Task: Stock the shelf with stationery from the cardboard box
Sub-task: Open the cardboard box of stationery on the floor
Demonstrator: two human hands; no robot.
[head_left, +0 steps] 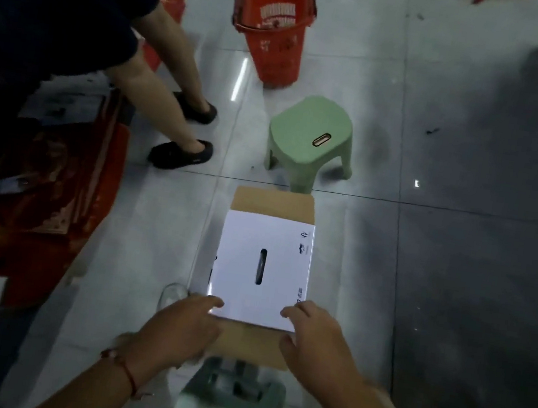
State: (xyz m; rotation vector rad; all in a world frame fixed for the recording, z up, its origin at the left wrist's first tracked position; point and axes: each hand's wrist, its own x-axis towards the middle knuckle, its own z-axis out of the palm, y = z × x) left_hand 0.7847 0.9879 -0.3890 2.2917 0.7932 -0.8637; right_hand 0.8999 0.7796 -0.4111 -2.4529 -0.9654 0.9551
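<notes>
- The cardboard box, white face up, is set on the floor just before the green stool
- Its near edge is gripped by the left hand and right hand, fingers curled

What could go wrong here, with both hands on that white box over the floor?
The left hand and right hand hold the white cardboard box only at its near edge, so it could tip forward. Its brown flap hangs open at the far end, so contents might slide out. The green stool and another person's feet are close ahead, risking a bump or trip.
</notes>
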